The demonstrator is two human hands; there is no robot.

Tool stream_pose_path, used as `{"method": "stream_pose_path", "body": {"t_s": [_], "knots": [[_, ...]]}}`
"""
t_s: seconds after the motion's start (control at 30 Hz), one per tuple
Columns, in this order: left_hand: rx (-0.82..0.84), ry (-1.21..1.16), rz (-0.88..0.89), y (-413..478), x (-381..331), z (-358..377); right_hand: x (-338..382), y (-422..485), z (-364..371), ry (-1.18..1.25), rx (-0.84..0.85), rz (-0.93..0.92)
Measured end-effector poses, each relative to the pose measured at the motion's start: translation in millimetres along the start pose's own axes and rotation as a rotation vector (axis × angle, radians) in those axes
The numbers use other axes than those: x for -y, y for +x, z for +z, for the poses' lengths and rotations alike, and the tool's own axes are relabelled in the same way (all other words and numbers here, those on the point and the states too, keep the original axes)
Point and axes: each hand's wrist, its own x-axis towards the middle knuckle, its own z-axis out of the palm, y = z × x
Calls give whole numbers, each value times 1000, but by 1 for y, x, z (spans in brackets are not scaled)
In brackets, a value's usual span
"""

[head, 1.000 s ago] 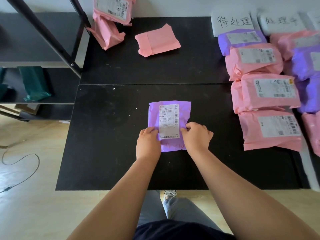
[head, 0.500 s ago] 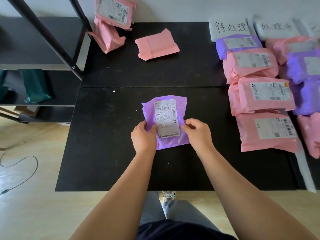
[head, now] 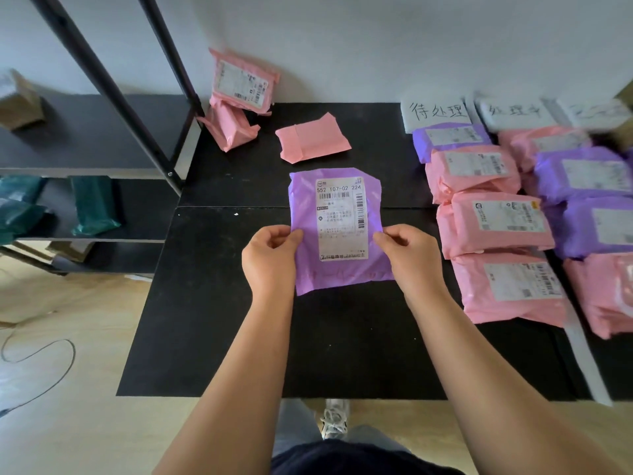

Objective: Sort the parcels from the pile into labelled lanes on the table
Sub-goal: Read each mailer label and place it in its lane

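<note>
Head view: holds a purple parcel (head: 337, 231), white label facing up, pinched at its side edges between left hand (head: 270, 258) and right hand (head: 409, 255), above the middle of the black desk (head: 205, 303). Raised off the desk and tilted up since a second ago. Rows of pink and purple parcels (head: 496, 224) at right under handwritten signs (head: 438, 111); metal shelf (head: 85, 132) left; wooden floor (head: 68, 406).

The white shipping label (head: 340, 217) on the purple parcel (head: 342, 279) is showing "552 T07-02 224" along its top, with barcodes under it and down its right edge; its finer print is coming out too small to read. At the back of the counter (head: 205, 303), the first sign (head: 438, 110) is reading "待处理" in handwriting. The second sign (head: 513, 111) is seemingly reading "处理中", and the third sign (head: 596, 113) is blurring past reading. The pink parcels (head: 459, 231) are carrying labels with barcodes only.
</note>
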Motion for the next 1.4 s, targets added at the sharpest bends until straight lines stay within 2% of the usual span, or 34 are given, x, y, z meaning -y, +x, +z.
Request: {"method": "stream_pose_path", "body": {"t_s": [0.3,0.5,0.67,0.9,1.17,1.4], "knots": [[136,-156,45,-7,-50,-23,37,-11,-26,111,-58,-79],[188,-140,87,-4,-79,-39,66,-16,-29,228,-74,-113],[178,-117,129,3,-91,-56,86,-25,-24,115,-148,-213],[195,-109,239,4,-99,-68,106,-37,-20,160,-191,-213],[266,-134,181,5,-111,-78,120,-48,-26,292,-186,-117],[257,-204,107,5,-119,-89,126,-54,-17,238,-114,-116]]}}
